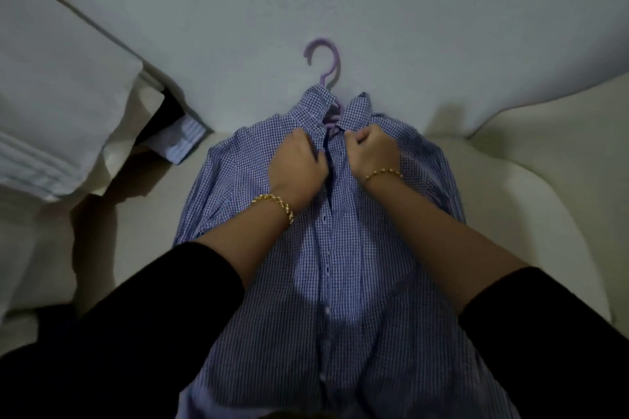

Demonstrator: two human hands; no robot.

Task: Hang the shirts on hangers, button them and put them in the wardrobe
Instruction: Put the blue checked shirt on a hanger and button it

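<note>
Squarely in the middle lies a shirt, front up on a cream cushioned surface, its long axis running near to far with the collar at the far end. Both hands work just below the collar. The left hand is knuckles up, its fingers curled round the left front edge. The right hand is bunched like a fist, its fingers pinching the right front edge, and the two edges are close together. Both forearms reach in from the near side, in black sleeves pushed up.

The cloth is a fine blue-and-white check, soft and rumpled, with a row of buttonholes down the centre. A lilac plastic hanger sits inside the collar, its hook pointing far over a pale grey-blue surface. Each wrist wears a gold chain bracelet. At far left are a striped blue cloth and folded white fabric.
</note>
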